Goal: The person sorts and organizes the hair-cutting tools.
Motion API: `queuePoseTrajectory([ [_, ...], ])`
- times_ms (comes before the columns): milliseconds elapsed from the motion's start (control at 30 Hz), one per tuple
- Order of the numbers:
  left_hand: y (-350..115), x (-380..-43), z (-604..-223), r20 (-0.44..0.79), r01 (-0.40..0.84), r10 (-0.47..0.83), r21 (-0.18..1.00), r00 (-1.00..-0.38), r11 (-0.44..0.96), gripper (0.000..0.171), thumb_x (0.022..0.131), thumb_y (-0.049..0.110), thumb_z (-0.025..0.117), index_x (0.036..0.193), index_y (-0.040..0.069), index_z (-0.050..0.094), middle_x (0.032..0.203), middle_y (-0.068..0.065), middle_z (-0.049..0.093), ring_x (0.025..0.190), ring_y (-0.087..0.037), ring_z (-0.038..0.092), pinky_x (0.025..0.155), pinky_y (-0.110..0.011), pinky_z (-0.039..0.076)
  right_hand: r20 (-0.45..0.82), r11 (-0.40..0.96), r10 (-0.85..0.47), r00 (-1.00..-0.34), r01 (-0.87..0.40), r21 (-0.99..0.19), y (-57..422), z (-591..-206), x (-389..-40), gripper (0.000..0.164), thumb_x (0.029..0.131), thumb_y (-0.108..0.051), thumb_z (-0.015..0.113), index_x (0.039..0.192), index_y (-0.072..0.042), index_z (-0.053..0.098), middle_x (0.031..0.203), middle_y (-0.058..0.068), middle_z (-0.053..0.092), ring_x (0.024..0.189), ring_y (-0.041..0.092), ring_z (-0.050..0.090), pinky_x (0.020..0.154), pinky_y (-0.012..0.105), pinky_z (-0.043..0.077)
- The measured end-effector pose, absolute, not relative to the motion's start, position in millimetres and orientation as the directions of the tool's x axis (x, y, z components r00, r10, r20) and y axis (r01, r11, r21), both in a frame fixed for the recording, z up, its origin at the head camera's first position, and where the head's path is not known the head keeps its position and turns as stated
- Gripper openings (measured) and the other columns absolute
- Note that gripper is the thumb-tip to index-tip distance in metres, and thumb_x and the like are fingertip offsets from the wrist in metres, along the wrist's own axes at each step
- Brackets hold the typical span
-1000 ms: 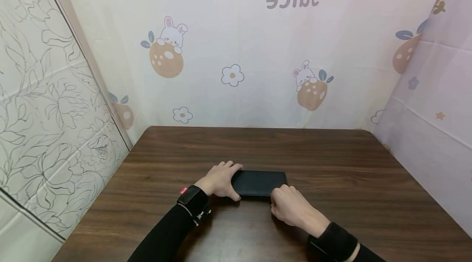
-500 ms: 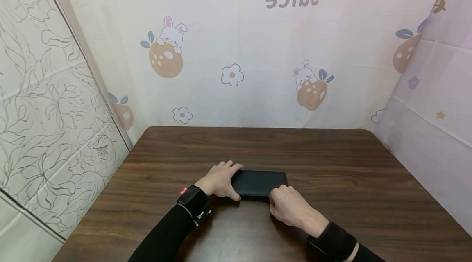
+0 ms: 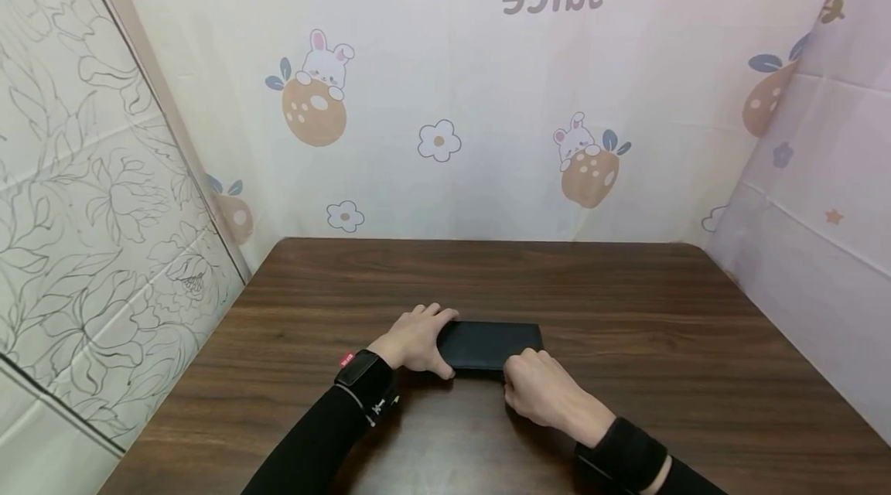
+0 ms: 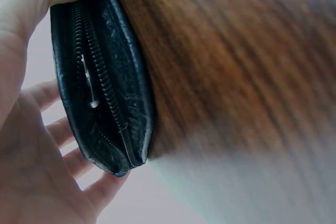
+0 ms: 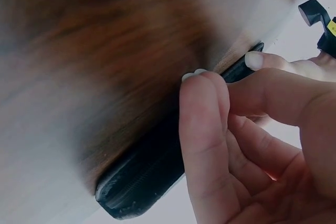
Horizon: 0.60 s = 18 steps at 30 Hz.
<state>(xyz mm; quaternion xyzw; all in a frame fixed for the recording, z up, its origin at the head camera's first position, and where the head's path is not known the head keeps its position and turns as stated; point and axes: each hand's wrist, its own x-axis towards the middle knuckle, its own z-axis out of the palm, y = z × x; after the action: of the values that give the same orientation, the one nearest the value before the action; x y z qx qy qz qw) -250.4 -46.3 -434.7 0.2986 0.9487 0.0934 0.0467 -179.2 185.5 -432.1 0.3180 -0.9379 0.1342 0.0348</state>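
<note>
A black zip wallet (image 3: 487, 346) lies on the wooden table in the head view, long side toward me. My left hand (image 3: 414, 340) grips its left end, thumb on the near side and fingers on the far side. The left wrist view shows that end gaping between its zipper teeth (image 4: 107, 88), with a small silver piece (image 4: 90, 85) inside. My right hand (image 3: 546, 390) is curled at the near edge, toward the right end, pinching at the zipper line. The pull itself is hidden by the fingers (image 5: 202, 124). Behind that hand, the wallet's end (image 5: 139, 174) looks closed up.
The brown wooden table (image 3: 334, 278) reaches back to a printed curtain (image 3: 445, 54). A floral panel (image 3: 104, 209) stands at the left and another curtain (image 3: 821, 247) at the right. Black straps circle both wrists.
My right hand has slid a little to the left along the wallet's near edge. The left hand and the wallet have stayed in place.
</note>
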Motion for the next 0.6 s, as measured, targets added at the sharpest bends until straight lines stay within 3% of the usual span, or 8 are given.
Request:
queuePoseTrajectory([
  [200,-45.2,-250.1,-433.6,-0.037,0.553,0.570,0.198,-0.821,0.809,0.089,0.060,0.055,0.074,0.135,0.023,0.039,0.120,0.001,0.045,0.101,-0.020,0.040,0.083,-0.037,0.037,0.150,0.759,-0.588,-0.795,-0.606,-0.237,181.8,-431.4,-180.2,0.029,0.074,-0.008,0.057,0.053,-0.023,0.046,0.045,-0.013,0.037,0.035,-0.001,0.031,0.034,0.019,0.030],
  [600,-44.7,-250.5,-433.8,-0.036,0.554,0.569,0.182,-0.822,0.812,0.088,0.060,0.056,0.073,0.135,0.024,0.039,0.120,0.001,0.045,0.101,-0.019,0.040,0.083,-0.036,0.038,0.144,0.759,-0.592,-0.793,-0.609,-0.230,179.1,-430.7,-181.6,0.032,0.076,-0.008,0.058,0.051,-0.023,0.045,0.043,-0.014,0.034,0.035,0.000,0.030,0.033,0.019,0.029],
])
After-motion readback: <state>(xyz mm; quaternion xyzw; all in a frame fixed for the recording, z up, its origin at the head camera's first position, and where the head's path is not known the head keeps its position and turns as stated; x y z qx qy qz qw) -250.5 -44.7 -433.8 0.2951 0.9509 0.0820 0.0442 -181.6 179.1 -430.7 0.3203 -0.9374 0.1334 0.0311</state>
